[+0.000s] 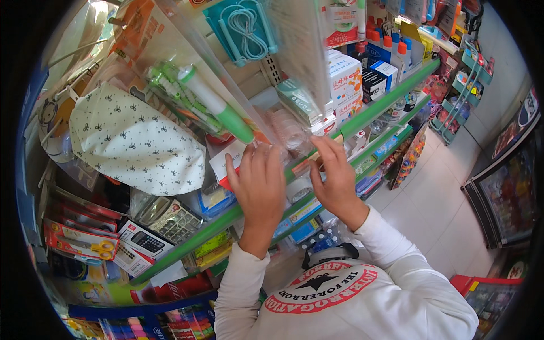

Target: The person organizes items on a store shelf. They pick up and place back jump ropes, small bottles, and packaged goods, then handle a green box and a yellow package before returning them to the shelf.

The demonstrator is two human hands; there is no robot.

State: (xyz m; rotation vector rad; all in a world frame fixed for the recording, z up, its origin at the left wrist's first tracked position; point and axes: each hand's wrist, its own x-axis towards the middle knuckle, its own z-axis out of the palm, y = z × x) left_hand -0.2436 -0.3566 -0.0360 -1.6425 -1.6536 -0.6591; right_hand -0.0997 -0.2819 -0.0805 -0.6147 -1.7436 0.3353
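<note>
My left hand (260,182) is at the green-edged shelf, its fingers at a crinkled clear plastic bag, over a white and red box (227,163). Rolls of clear tape (289,129) in clear wrap lie just beyond my fingertips. My right hand (333,170) is bent at the shelf's green front rail (369,102), right of the rolls, with thumb and index finger close together; whether they hold anything is hidden. Above my left hand hangs a packaged jump rope (216,108) with green and white handles. I cannot tell how firmly my left fingers grip the plastic.
A patterned fabric cap (136,140) hangs at the left, above packaged scissors (80,242) and calculators (146,238). Small boxes (345,80) and bottles stand on the shelf at the right. A green wire rack (459,93) and a glass-fronted cooler (505,195) stand farther right.
</note>
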